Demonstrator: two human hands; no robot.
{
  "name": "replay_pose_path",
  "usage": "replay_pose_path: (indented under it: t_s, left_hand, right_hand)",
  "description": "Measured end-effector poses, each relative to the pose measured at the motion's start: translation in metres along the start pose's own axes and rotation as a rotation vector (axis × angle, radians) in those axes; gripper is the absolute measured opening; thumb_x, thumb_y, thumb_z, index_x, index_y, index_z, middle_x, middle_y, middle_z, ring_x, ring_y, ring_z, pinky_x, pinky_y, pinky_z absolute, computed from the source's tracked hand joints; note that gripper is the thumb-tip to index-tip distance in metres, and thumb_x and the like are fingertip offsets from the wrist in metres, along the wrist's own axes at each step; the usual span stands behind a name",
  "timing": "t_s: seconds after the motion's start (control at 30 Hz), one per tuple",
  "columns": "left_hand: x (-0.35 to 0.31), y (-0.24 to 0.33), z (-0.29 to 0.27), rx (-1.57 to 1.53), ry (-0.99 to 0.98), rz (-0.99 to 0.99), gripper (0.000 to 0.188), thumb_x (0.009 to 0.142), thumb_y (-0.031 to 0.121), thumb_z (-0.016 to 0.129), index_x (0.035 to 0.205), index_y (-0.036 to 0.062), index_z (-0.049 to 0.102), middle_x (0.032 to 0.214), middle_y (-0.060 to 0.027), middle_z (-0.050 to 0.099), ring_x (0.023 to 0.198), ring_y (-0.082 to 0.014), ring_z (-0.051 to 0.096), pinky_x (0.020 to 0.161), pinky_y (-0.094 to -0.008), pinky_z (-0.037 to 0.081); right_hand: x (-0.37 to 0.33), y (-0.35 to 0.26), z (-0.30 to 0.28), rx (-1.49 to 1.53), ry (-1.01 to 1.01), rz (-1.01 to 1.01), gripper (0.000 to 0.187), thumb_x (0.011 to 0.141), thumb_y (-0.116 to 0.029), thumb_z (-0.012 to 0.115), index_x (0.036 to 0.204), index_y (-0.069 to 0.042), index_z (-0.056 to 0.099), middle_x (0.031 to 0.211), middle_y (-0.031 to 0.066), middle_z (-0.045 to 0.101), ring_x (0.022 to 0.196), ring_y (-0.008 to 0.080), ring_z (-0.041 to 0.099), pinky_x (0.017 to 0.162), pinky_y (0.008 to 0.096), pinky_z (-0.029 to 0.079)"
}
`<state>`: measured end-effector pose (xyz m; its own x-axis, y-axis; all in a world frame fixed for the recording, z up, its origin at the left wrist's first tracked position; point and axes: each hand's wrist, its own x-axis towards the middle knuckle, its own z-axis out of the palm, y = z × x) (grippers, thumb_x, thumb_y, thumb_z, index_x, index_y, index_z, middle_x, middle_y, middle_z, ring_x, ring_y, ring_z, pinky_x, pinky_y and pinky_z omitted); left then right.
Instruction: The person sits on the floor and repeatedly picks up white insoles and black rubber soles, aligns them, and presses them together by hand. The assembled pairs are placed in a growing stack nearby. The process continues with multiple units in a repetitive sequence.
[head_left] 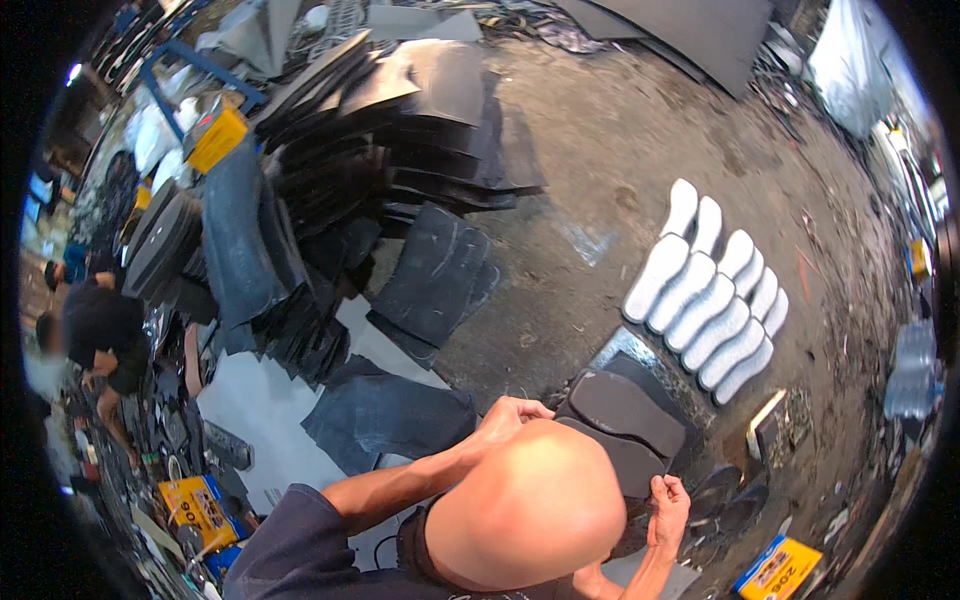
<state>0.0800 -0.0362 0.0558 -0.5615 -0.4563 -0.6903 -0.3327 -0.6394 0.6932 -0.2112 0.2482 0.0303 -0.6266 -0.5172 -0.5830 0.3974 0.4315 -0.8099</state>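
Two dark grey shoe soles lie side by side in front of me: a far sole (628, 408) and a near sole (632, 466), the near one partly covered by my body. My left hand (515, 412) is at the left end of the near sole, fingers bent together; their tips are partly hidden. At its right end, my right hand (668, 508) pinches the edge between thumb and fingers. Under and beyond the soles is a shiny dark slab (640, 362). Several white soles (690, 290) are laid out in two rows on the ground farther right.
Cut dark sheets (390, 415) lie left of my left hand, over a pale board (255, 400). Tall stacks of dark sheets (440, 100) stand at the far left. Yellow boxes (780, 568) sit around the edges. Another person (105, 325) bends at far left.
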Motion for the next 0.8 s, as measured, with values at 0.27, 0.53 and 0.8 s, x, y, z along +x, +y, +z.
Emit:
replay_pose_path:
  t_s: [0.27,0.53,0.8]
  left_hand:
    - [-0.072,0.07,-0.07,0.552,0.659,1.084,0.033,0.085,-0.011,0.083,0.113,0.0046,0.083,0.115,-0.0115,0.079,0.098,-0.0233,0.076,0.091,-0.0352,0.061]
    - [-0.062,-0.058,-0.176,0.848,1.295,0.629,0.043,0.093,-0.005,0.071,0.136,0.0023,0.07,0.146,-0.0203,0.06,0.135,-0.0427,0.058,0.113,-0.0506,0.05]
    - [-0.104,-0.196,-0.133,0.671,1.522,0.104,0.063,0.092,0.016,0.084,0.146,-0.0055,0.061,0.144,-0.0245,0.054,0.135,-0.0449,0.049,0.115,-0.0549,0.042]
  right_hand:
    - [0.009,-0.107,0.17,-0.243,-0.031,-0.444,0.044,0.107,-0.02,0.076,0.147,-0.003,0.067,0.136,0.0108,0.071,0.112,0.0169,0.068,0.095,0.0324,0.055]
    - [-0.036,-0.084,0.194,-0.449,-0.285,-0.051,0.033,0.107,-0.018,0.071,0.137,-0.004,0.071,0.12,0.011,0.076,0.106,0.0226,0.073,0.094,0.0409,0.06]
    - [-0.08,-0.075,0.187,-0.655,-0.647,0.146,0.038,0.103,-0.014,0.074,0.14,-0.005,0.069,0.129,0.0135,0.072,0.114,0.0246,0.071,0.096,0.0409,0.059]
